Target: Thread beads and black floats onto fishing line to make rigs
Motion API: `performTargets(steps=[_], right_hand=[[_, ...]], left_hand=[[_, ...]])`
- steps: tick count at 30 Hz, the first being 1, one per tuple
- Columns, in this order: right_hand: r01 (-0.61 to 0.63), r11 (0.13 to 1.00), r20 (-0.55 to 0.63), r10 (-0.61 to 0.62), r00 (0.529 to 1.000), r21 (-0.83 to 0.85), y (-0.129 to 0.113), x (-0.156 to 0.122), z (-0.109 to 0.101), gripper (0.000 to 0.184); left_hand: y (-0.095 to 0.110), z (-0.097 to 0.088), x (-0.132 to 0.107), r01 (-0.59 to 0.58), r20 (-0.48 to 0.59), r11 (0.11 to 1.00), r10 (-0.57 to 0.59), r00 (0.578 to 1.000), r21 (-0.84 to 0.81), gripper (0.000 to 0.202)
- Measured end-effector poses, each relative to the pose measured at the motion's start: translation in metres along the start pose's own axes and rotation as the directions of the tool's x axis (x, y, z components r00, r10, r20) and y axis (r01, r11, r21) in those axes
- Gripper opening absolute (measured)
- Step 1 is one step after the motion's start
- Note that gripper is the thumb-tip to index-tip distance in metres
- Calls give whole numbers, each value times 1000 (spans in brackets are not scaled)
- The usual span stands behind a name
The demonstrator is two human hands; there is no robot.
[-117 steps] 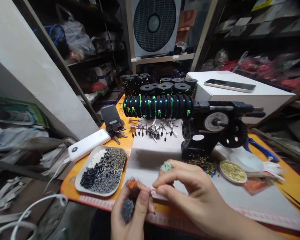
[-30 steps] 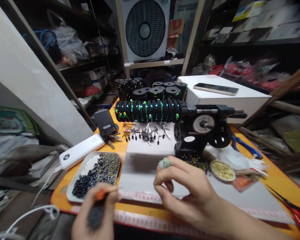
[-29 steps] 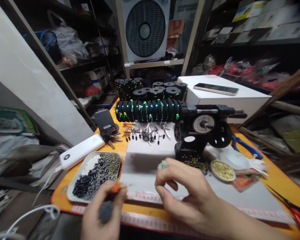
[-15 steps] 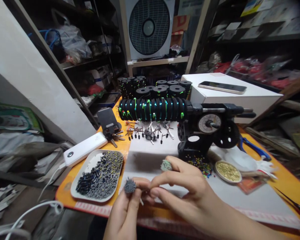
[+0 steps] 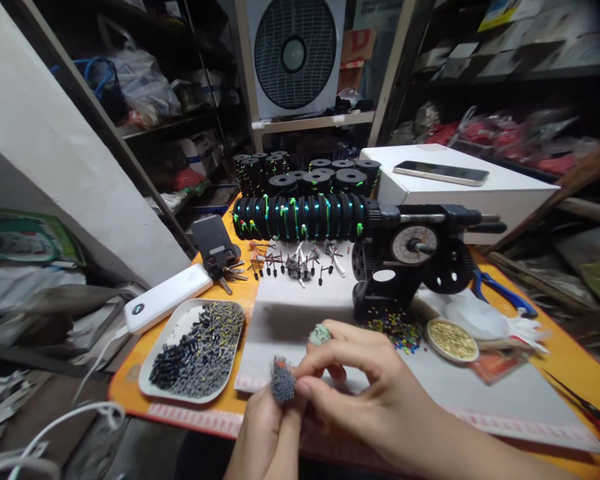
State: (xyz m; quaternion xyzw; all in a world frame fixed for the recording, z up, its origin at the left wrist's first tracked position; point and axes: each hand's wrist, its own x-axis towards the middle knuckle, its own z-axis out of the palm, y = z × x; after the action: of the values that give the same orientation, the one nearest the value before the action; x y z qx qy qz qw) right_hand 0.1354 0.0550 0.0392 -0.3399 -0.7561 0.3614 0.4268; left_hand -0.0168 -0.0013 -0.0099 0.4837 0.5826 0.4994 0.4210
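My left hand (image 5: pixel 265 437) rises from the bottom edge and holds up a small grey bristly piece (image 5: pixel 283 387) with an orange tip. My right hand (image 5: pixel 380 393) comes in from the right, its thumb and fingers pinched against the side of that piece. One right fingertip wears a grey-green cover (image 5: pixel 320 335) and is lifted above the pinch. Both hands hover over the white mat (image 5: pixel 300 313) at the table's near edge. Whether a thread runs between the fingers is too fine to see.
A white tray (image 5: pixel 147 383) of several dark small parts lies at left, beside a white power bank (image 5: pixel 165 298). A black winder (image 5: pixel 410 257) carries a row of black spools (image 5: pixel 300 217). A gold dish (image 5: pixel 451 339), loose beads (image 5: pixel 395 330) and blue pliers (image 5: pixel 505 293) sit at right.
A second ago my left hand was low by the tray with the piece. It has come back to the centre, and my right fingers have closed onto the piece.
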Motion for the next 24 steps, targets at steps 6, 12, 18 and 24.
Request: performTargets(steps=[6, 12, 18, 24], right_hand=[[39, 999, 5, -39, 999, 25, -3, -5, 2, 11], [100, 992, -76, -106, 991, -74, 0, -4, 2, 10], [194, 972, 25, -192, 981, -130, 0, 0, -6, 15], [282, 908, 52, -280, 959, -311, 3, 1, -2, 18]], left_hand=[[1, 5, 1, -140, -66, 990, 139, 988, -15, 36], [6, 14, -1, 37, -64, 957, -57, 996, -286, 29], [8, 2, 6, -151, -154, 905, 96, 983, -398, 19], [4, -7, 5, -123, -92, 895, 92, 992, -429, 22]])
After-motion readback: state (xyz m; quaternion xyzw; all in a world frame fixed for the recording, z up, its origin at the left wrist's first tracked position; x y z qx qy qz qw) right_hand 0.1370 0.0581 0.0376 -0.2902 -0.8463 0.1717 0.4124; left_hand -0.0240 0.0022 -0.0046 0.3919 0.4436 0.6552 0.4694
